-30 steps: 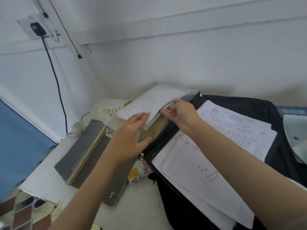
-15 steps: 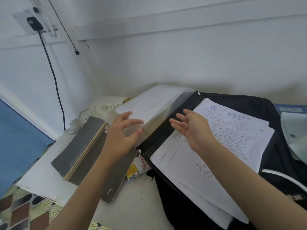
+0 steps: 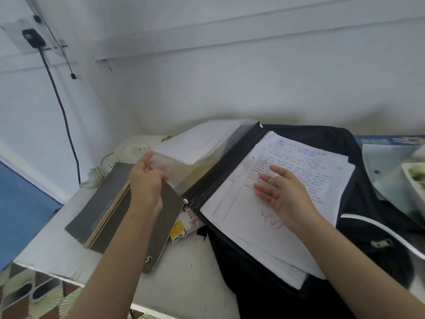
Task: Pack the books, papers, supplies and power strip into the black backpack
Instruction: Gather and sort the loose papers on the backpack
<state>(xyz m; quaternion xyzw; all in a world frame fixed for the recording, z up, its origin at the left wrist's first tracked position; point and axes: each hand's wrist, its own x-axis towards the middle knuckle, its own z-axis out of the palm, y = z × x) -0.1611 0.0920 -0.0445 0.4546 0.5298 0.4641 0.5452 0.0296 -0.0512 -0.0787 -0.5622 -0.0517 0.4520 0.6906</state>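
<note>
An open black folder [image 3: 213,180] lies across the black backpack [image 3: 379,229]. Its right half holds a stack of lined, handwritten papers [image 3: 264,217]. Its left half is a clear plastic cover [image 3: 188,173] with white papers [image 3: 197,146] under it. My left hand [image 3: 146,183] grips the left edge of that clear cover. My right hand [image 3: 282,192] hovers open and flat over the handwritten papers. Grey-covered books [image 3: 103,203] lie left of the folder. A white power strip [image 3: 128,153] sits behind them, partly hidden.
The white table [image 3: 188,277] stands in a wall corner; its front edge drops to a patterned floor [image 3: 30,293]. A black cable [image 3: 62,107] hangs from a wall socket at left. A small printed packet [image 3: 184,224] lies under the folder. A white tray [image 3: 414,180] is at right.
My right hand let go of the white papers and moved right over the handwritten sheets. The white papers now lie under the clear cover. My left hand shifted to the cover's edge.
</note>
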